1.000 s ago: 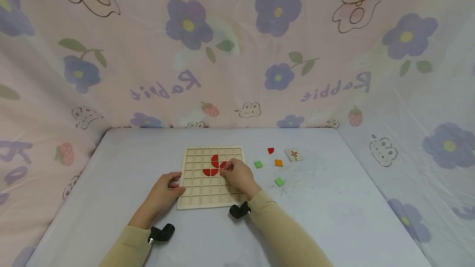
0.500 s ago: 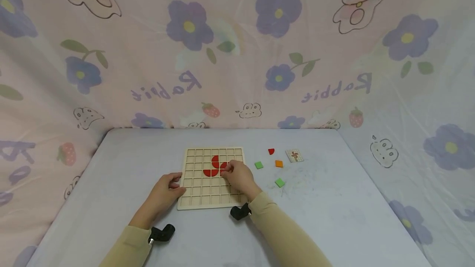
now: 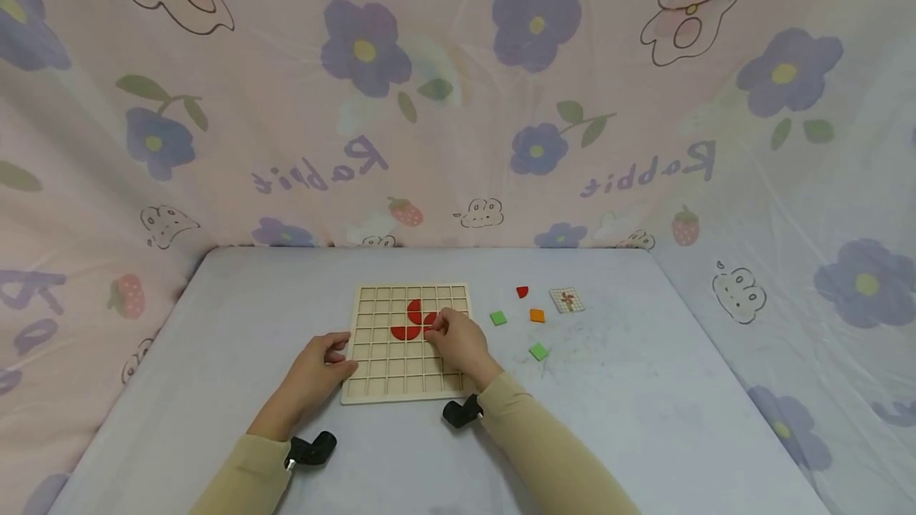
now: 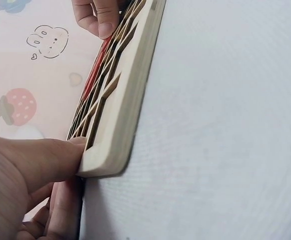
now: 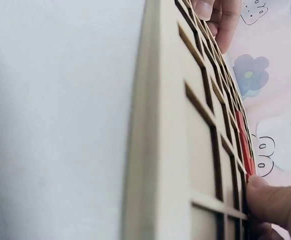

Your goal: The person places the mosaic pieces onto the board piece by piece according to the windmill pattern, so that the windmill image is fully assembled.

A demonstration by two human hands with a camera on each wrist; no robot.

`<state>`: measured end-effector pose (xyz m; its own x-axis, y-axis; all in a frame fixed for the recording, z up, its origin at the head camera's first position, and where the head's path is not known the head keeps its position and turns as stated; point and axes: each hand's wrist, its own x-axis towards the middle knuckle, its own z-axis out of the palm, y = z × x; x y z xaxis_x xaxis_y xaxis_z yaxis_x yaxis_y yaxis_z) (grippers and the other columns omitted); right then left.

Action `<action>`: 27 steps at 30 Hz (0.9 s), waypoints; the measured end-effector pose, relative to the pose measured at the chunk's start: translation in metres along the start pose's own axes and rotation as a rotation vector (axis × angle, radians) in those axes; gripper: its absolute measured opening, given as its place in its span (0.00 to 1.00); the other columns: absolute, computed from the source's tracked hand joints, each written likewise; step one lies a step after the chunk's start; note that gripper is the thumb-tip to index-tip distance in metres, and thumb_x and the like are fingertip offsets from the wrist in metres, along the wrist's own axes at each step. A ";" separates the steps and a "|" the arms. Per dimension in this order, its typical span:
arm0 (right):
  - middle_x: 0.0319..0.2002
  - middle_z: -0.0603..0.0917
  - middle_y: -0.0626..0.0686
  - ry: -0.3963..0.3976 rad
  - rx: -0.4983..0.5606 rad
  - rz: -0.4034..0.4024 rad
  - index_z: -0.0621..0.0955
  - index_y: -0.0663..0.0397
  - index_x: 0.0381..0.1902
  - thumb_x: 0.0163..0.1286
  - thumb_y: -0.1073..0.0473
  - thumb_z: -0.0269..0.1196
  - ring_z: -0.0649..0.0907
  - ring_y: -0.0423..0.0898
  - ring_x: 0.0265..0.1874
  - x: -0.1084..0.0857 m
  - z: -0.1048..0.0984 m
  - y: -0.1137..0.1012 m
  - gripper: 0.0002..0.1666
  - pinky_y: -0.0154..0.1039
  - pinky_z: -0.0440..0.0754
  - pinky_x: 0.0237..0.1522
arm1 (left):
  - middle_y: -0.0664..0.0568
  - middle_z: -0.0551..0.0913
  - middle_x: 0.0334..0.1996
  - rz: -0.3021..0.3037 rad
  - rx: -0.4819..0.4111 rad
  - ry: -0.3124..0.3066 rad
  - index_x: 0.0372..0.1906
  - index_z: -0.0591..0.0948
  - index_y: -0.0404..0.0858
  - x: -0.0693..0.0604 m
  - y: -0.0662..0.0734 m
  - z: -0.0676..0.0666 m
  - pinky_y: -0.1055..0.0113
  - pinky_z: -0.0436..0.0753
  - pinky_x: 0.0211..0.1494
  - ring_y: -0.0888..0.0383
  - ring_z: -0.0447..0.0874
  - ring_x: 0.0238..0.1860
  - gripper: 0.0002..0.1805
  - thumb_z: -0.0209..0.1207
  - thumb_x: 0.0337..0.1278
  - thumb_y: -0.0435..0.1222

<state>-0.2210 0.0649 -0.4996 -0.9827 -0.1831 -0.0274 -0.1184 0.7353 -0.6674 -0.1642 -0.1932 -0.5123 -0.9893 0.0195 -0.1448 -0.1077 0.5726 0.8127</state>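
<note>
A square wooden grid board [image 3: 379, 385] lies on the table. Several red rounded pieces [image 3: 405, 333] sit in cells near its middle. My left hand [image 3: 318, 368] holds the board's left edge; in the left wrist view its thumb [image 4: 60, 155] rests on the rim, with the fingers beside the edge. My right hand [image 3: 461, 342] is over the board's right half, pinching a red piece at the group's right side. Thumb and fingers hide most of that piece. In the right wrist view the right thumb [image 5: 265, 195] touches the end of the red row [image 5: 244, 145].
Right of the board lie a loose red piece [image 3: 522, 292], an orange square [image 3: 537, 315], a green square [image 3: 498, 318] and another green square [image 3: 539, 351]. Beyond them is a small grid-patterned card [image 3: 567, 300]. A printed curtain [image 3: 444, 118] closes the table's back and sides.
</note>
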 end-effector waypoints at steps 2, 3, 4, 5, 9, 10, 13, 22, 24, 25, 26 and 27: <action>0.23 0.76 0.45 0.000 0.000 0.010 0.75 0.46 0.30 0.66 0.53 0.66 0.74 0.43 0.23 -0.001 0.001 -0.001 0.10 0.38 0.70 0.26 | 0.44 0.73 0.52 0.000 0.007 -0.001 0.67 0.70 0.37 0.001 -0.001 0.000 0.58 0.74 0.48 0.51 0.73 0.50 0.31 0.64 0.60 0.37; 0.23 0.76 0.45 0.001 -0.005 0.009 0.75 0.47 0.30 0.66 0.53 0.66 0.74 0.43 0.24 -0.001 0.001 -0.002 0.10 0.38 0.70 0.27 | 0.44 0.73 0.52 0.000 0.012 0.000 0.67 0.70 0.37 0.001 -0.002 0.000 0.58 0.74 0.48 0.51 0.73 0.51 0.31 0.64 0.60 0.38; 0.24 0.76 0.45 -0.001 -0.009 0.008 0.76 0.47 0.31 0.66 0.53 0.66 0.74 0.42 0.24 -0.002 0.001 -0.002 0.10 0.38 0.71 0.27 | 0.44 0.73 0.52 0.002 0.017 0.002 0.67 0.70 0.37 0.001 -0.003 0.000 0.58 0.74 0.48 0.51 0.72 0.51 0.31 0.64 0.60 0.38; 0.24 0.75 0.45 -0.001 -0.011 0.004 0.76 0.48 0.32 0.66 0.53 0.66 0.74 0.43 0.24 -0.002 0.002 -0.003 0.09 0.38 0.71 0.28 | 0.44 0.73 0.52 0.002 0.019 0.005 0.67 0.70 0.37 0.001 -0.003 -0.001 0.58 0.74 0.48 0.51 0.73 0.51 0.31 0.64 0.60 0.38; 0.26 0.76 0.44 -0.001 0.001 -0.003 0.76 0.49 0.36 0.67 0.52 0.65 0.75 0.42 0.25 -0.005 0.001 -0.002 0.09 0.37 0.73 0.30 | 0.44 0.73 0.51 0.008 0.014 0.000 0.67 0.69 0.36 0.000 -0.003 -0.001 0.56 0.74 0.49 0.50 0.72 0.52 0.31 0.64 0.60 0.37; 0.27 0.76 0.44 -0.001 0.023 0.000 0.77 0.49 0.37 0.67 0.53 0.64 0.75 0.42 0.26 -0.005 0.000 -0.001 0.09 0.37 0.73 0.30 | 0.43 0.73 0.51 0.009 0.013 -0.005 0.67 0.69 0.36 0.001 -0.003 -0.001 0.56 0.74 0.49 0.50 0.72 0.51 0.31 0.64 0.60 0.37; 0.29 0.77 0.44 -0.007 0.091 0.003 0.77 0.49 0.39 0.68 0.51 0.64 0.76 0.42 0.28 -0.007 -0.004 0.004 0.10 0.37 0.75 0.31 | 0.44 0.73 0.52 0.004 0.006 -0.016 0.67 0.69 0.37 0.000 -0.003 0.000 0.58 0.74 0.48 0.51 0.72 0.52 0.31 0.64 0.60 0.38; 0.35 0.79 0.47 -0.004 0.205 -0.041 0.78 0.47 0.43 0.69 0.48 0.62 0.78 0.44 0.35 -0.003 -0.036 0.033 0.12 0.40 0.78 0.34 | 0.44 0.73 0.51 0.018 0.002 -0.002 0.67 0.70 0.36 0.003 -0.004 0.002 0.58 0.75 0.48 0.51 0.73 0.51 0.31 0.64 0.59 0.37; 0.35 0.79 0.46 0.012 0.186 -0.032 0.78 0.48 0.45 0.69 0.48 0.62 0.78 0.43 0.36 -0.001 -0.044 0.040 0.13 0.40 0.78 0.35 | 0.44 0.73 0.52 0.018 0.000 -0.001 0.66 0.70 0.36 0.003 -0.004 0.002 0.58 0.75 0.48 0.51 0.73 0.51 0.31 0.64 0.59 0.37; 0.35 0.79 0.46 0.021 0.179 -0.025 0.78 0.49 0.45 0.69 0.48 0.63 0.78 0.43 0.36 -0.001 -0.048 0.043 0.14 0.40 0.78 0.34 | 0.43 0.73 0.53 0.018 -0.002 -0.001 0.66 0.70 0.36 0.003 -0.004 0.002 0.58 0.75 0.48 0.51 0.73 0.51 0.31 0.64 0.59 0.37; 0.36 0.79 0.46 0.030 0.171 -0.019 0.79 0.50 0.46 0.68 0.49 0.63 0.78 0.43 0.36 0.000 -0.052 0.046 0.14 0.40 0.78 0.34 | 0.43 0.72 0.54 0.016 -0.004 0.000 0.66 0.70 0.36 0.003 -0.003 0.001 0.59 0.75 0.48 0.51 0.73 0.51 0.31 0.64 0.59 0.36; 0.36 0.79 0.46 0.039 0.169 -0.010 0.79 0.50 0.47 0.68 0.49 0.63 0.79 0.44 0.36 0.000 -0.056 0.048 0.15 0.40 0.78 0.34 | 0.43 0.72 0.55 0.015 -0.009 0.000 0.66 0.70 0.35 0.003 -0.003 0.001 0.59 0.75 0.48 0.51 0.73 0.51 0.31 0.64 0.59 0.36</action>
<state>-0.2351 0.1371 -0.4900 -0.9867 -0.1626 0.0067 -0.1063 0.6130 -0.7829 -0.1664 -0.1939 -0.5160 -0.9908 0.0277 -0.1323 -0.0937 0.5652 0.8196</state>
